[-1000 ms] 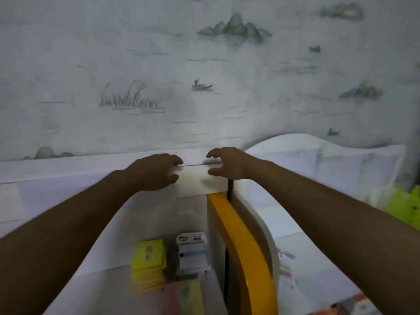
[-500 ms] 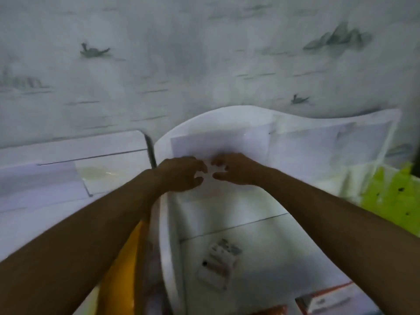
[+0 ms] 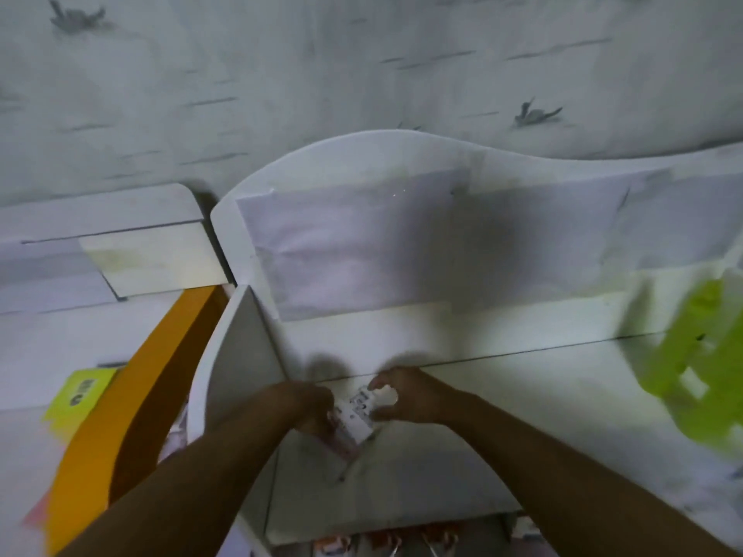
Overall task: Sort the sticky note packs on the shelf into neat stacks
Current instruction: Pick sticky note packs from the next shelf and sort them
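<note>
A: Sticky note pack [image 3: 356, 416], white with dark print, lies on the white shelf [image 3: 482, 400], close to its left side panel [image 3: 241, 355].

B: And the hands?

A: The left hand [image 3: 309, 408] grips its left end with curled fingers. The right hand [image 3: 406, 400] pinches its right edge, thumb low, forefinger arched above.

B: Around it?

A: Pale paper [image 3: 362, 251] taped on the back panel, a blurred lime-green object [image 3: 699, 371] at right, an orange panel [image 3: 132, 408] and a yellow pack [image 3: 80, 396] at left.
</note>
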`<action>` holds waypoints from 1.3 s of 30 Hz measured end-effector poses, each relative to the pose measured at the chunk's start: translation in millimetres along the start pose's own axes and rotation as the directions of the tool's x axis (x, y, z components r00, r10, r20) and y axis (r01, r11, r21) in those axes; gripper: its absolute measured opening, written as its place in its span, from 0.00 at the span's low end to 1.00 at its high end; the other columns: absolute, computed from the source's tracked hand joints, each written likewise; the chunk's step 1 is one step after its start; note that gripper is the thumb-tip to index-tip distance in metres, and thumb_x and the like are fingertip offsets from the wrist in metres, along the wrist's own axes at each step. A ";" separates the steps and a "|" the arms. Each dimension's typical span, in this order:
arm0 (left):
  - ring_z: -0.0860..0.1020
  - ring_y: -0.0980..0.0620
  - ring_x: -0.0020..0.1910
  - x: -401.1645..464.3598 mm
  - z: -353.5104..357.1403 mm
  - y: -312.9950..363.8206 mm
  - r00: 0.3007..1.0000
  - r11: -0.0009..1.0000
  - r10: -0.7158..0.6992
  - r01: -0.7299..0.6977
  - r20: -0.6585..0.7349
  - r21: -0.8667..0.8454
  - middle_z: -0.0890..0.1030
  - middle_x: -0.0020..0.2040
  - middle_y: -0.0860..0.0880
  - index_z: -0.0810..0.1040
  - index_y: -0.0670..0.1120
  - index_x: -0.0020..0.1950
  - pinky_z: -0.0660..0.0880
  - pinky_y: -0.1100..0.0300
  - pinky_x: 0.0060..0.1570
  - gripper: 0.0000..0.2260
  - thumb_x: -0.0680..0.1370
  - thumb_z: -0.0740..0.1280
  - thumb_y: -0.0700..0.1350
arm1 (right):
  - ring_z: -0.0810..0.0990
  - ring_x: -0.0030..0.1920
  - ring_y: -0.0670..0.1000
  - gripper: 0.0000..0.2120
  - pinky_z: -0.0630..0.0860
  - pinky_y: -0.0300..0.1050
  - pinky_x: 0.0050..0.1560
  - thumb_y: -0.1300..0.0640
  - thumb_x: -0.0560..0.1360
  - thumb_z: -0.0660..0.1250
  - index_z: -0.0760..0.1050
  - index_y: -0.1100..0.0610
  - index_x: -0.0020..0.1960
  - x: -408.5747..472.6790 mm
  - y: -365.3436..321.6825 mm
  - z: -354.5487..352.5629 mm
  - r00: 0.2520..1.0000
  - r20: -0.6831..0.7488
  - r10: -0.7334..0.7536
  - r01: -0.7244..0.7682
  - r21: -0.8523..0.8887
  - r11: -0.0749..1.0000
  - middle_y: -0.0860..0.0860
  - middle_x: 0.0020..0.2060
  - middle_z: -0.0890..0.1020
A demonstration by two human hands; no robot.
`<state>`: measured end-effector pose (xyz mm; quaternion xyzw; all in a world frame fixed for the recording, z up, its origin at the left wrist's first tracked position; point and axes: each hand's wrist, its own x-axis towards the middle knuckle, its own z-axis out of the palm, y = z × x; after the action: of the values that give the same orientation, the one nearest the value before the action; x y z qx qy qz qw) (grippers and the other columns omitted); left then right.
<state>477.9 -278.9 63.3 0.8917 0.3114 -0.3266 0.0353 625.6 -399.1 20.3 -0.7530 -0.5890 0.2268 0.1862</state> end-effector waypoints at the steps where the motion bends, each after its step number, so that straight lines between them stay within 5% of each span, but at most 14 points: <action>1: 0.74 0.48 0.64 1.3 7.2 0.5 1.000 0.999 -0.015 0.015 0.007 -0.040 0.74 0.67 0.46 0.67 0.45 0.72 0.69 0.61 0.57 0.33 0.72 0.70 0.59 | 0.79 0.55 0.51 0.25 0.76 0.47 0.57 0.42 0.65 0.75 0.79 0.53 0.58 1.0 -1.2 8.9 0.999 0.017 -0.037 0.037 -0.017 0.999 0.51 0.57 0.81; 4: 0.73 0.46 0.65 6.6 22.0 -1.2 0.995 0.988 -0.090 0.082 -0.053 -0.132 0.71 0.70 0.46 0.57 0.45 0.76 0.72 0.56 0.63 0.45 0.67 0.72 0.63 | 0.69 0.68 0.49 0.39 0.69 0.46 0.67 0.38 0.60 0.77 0.72 0.50 0.67 0.8 -7.8 30.0 0.996 0.061 -0.066 0.071 -0.085 0.994 0.48 0.68 0.72; 9: 0.76 0.46 0.62 0.0 33.6 0.7 0.992 0.992 -0.102 0.095 -0.071 -0.088 0.76 0.65 0.45 0.71 0.47 0.68 0.74 0.55 0.60 0.30 0.72 0.66 0.63 | 0.64 0.73 0.49 0.42 0.64 0.44 0.71 0.39 0.63 0.76 0.66 0.49 0.73 8.1 -4.9 56.3 0.998 -0.031 -0.052 0.050 -0.073 0.996 0.47 0.73 0.68; 15: 0.78 0.47 0.58 4.0 48.6 5.6 0.979 0.982 -0.139 0.116 -0.150 -0.151 0.75 0.64 0.46 0.72 0.51 0.67 0.75 0.54 0.56 0.35 0.65 0.68 0.68 | 0.77 0.60 0.52 0.29 0.75 0.46 0.55 0.38 0.68 0.71 0.74 0.48 0.66 8.5 0.2 52.2 0.995 -0.078 -0.056 0.050 -0.075 0.996 0.48 0.65 0.78; 20: 0.76 0.47 0.60 5.0 52.6 8.0 0.967 0.977 -0.147 0.109 -0.208 -0.183 0.72 0.63 0.46 0.69 0.49 0.67 0.73 0.54 0.56 0.34 0.67 0.71 0.64 | 0.81 0.53 0.43 0.28 0.78 0.44 0.57 0.43 0.66 0.73 0.76 0.46 0.65 1.0 9.8 41.8 0.984 -0.167 0.068 -0.004 0.358 0.934 0.46 0.57 0.83; 26: 0.76 0.42 0.60 2.5 47.4 13.4 0.961 0.979 -0.093 0.041 -0.259 -0.199 0.69 0.64 0.44 0.62 0.48 0.70 0.74 0.51 0.56 0.41 0.63 0.76 0.59 | 0.82 0.49 0.42 0.22 0.77 0.34 0.48 0.55 0.73 0.68 0.74 0.45 0.65 -4.1 9.8 24.0 0.961 -0.245 0.132 0.010 0.506 0.862 0.44 0.53 0.82; 31: 0.76 0.40 0.59 1.0 40.0 20.6 0.957 0.979 -0.040 -0.019 -0.287 -0.201 0.70 0.64 0.44 0.61 0.52 0.70 0.74 0.50 0.56 0.40 0.64 0.76 0.58 | 0.84 0.48 0.50 0.21 0.83 0.52 0.42 0.63 0.76 0.62 0.71 0.41 0.62 -12.9 17.3 10.4 0.936 -0.304 0.176 0.021 0.547 0.837 0.48 0.53 0.82; 36: 0.77 0.43 0.59 -9.3 22.1 24.2 0.925 0.945 0.028 -0.149 -0.380 -0.292 0.77 0.63 0.43 0.60 0.47 0.71 0.73 0.55 0.51 0.34 0.70 0.73 0.50 | 0.82 0.52 0.57 0.19 0.83 0.57 0.42 0.63 0.80 0.58 0.66 0.43 0.65 -22.4 21.7 -10.3 0.939 -0.282 0.198 0.009 0.594 0.804 0.54 0.58 0.78; 39: 0.78 0.45 0.58 -25.7 -9.7 9.5 0.846 0.855 0.077 -0.328 -0.527 -0.401 0.77 0.63 0.45 0.62 0.47 0.70 0.77 0.53 0.55 0.30 0.72 0.72 0.49 | 0.83 0.45 0.57 0.17 0.83 0.54 0.39 0.63 0.80 0.58 0.68 0.41 0.58 -27.0 14.7 -44.3 0.928 -0.319 0.191 0.046 0.607 0.793 0.57 0.52 0.80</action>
<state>473.6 -297.6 85.2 0.9367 0.2814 0.0042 0.2084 656.9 -429.4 52.2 -0.7048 -0.4107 0.2665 0.5133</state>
